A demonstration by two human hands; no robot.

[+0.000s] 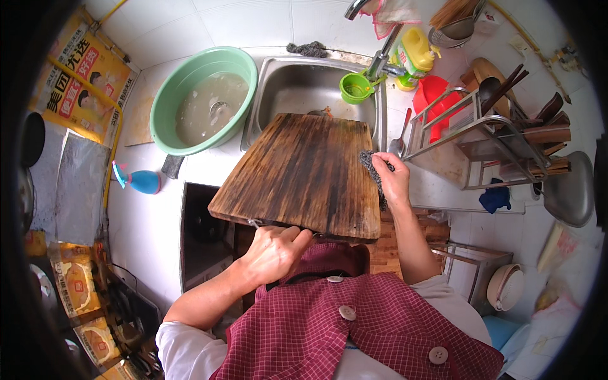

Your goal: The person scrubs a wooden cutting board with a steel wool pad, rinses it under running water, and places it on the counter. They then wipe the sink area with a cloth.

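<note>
A dark-stained wooden cutting board [304, 175] leans over the front of the stainless steel sink [323, 85], its near edge towards my body. My left hand [278, 251] is closed on the metal handle [254, 223] fixed to that near edge; most of the handle is hidden by the fingers. At the board's right edge, my right hand [392, 175] grips a grey scouring cloth or mesh pad [368, 160], which lies against the wood.
Left of the sink stands a green basin [159, 104] of cloudy water. A blue spray bottle [145, 182] lies on the left counter. A faucet [380, 64] carries a green strainer cup [355, 89]. To the right are a spoon [395, 147], red scoop [430, 97] and metal utensil rack [475, 123].
</note>
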